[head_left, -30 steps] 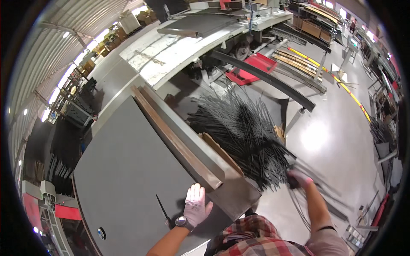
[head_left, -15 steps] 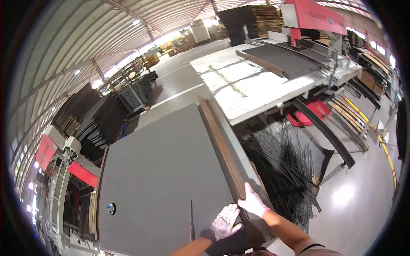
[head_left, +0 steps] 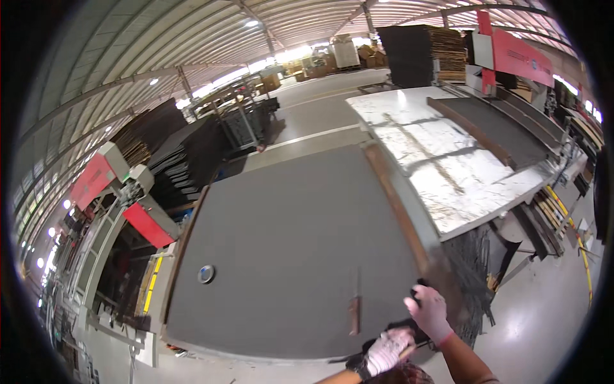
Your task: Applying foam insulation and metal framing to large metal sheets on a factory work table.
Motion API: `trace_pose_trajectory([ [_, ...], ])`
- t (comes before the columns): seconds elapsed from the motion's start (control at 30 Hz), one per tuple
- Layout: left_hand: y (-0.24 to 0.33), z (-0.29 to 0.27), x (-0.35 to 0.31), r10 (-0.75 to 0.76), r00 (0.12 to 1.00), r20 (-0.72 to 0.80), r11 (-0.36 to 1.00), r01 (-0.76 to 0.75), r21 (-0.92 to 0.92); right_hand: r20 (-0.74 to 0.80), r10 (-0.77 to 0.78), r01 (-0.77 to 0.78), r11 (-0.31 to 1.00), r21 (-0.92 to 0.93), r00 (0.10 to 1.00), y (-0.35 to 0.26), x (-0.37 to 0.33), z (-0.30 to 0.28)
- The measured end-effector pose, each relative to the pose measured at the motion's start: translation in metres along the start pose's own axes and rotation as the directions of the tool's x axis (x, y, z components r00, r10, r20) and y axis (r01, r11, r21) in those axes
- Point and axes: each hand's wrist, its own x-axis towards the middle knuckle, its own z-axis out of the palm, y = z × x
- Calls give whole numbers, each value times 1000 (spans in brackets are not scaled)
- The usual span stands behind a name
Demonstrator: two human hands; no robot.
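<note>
A large dark grey sheet (head_left: 288, 243) with brown edges lies flat on the table before me. At its near right corner my right hand (head_left: 430, 313), gloved in pale fabric, is closed around a black piece (head_left: 419, 286) whose kind I cannot make out. My left hand (head_left: 387, 352), also gloved, is lower and closer to me, its fingers curled and blurred by motion. Black material shows between the two hands; what the left hand holds is unclear. A knife (head_left: 355, 315) with a brown handle rests on the sheet, left of my hands. Farther left sits a small round object (head_left: 206, 274).
A brown-topped strip (head_left: 400, 205) runs along the sheet's right edge. Beyond it stands a white table (head_left: 416, 147) carrying another dark sheet (head_left: 499, 128). Black offcuts (head_left: 470, 256) heap on the floor at right. A red and grey machine (head_left: 147, 217) stands at left.
My view has turned right. My left hand has come off the sheet's edge and moved nearer me, its fingers now curled. The right hand has left the brown strip's end and now grips something black.
</note>
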Motion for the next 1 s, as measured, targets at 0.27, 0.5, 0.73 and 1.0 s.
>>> trace_pose_trajectory([
  [0.27, 9, -75, -372, -844, 536, 15, 414, 669, -617, -7, 34, -34, 998, -49, 999, -47, 39, 145],
  [0.5, -9, -134, -600, -931, 151, -333, 340, 695, -634, 439, -29, -433, 120, 893, 898, -177, 43, 141],
  [0.73, -129, -270, -713, -978, -47, -205, 143, 566, -812, 563, -506, -294, 515, 805, 654, -537, -37, 350],
  [1.0, -119, -212, -939, -813, -567, -132, -394, 703, -592, 456, -871, 807, 399, 435, 185, -690, -109, 641],
])
